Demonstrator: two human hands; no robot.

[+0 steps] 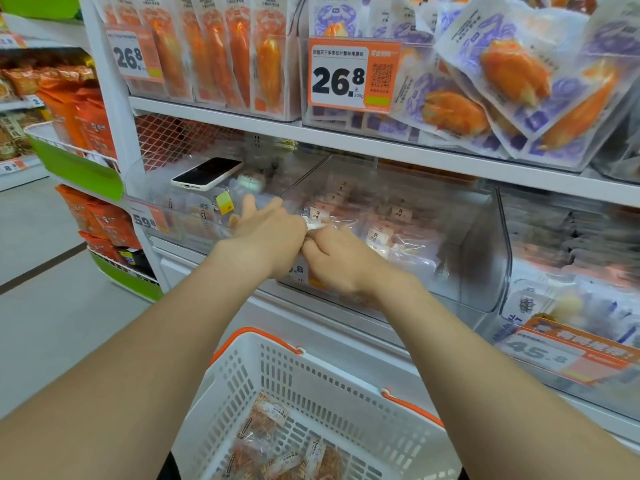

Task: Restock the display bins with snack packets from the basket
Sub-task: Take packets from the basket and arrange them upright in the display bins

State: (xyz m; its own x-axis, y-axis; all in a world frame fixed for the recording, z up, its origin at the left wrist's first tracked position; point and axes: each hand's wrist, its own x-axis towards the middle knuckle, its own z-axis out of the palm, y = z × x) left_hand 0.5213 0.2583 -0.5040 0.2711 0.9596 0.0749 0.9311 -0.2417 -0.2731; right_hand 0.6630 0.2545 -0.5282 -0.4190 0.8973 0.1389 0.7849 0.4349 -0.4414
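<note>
head view: just 1 camera here
left hand: fingers stretched forward, gripping nothing I can see
right hand: fingers curled, pinching a small whitish snack packet, knuckles touching the left hand
display bin: straight ahead, just under that packet; the right hand's nearer
basket: below the forearms, loose packets inside, well apart from both hands
</note>
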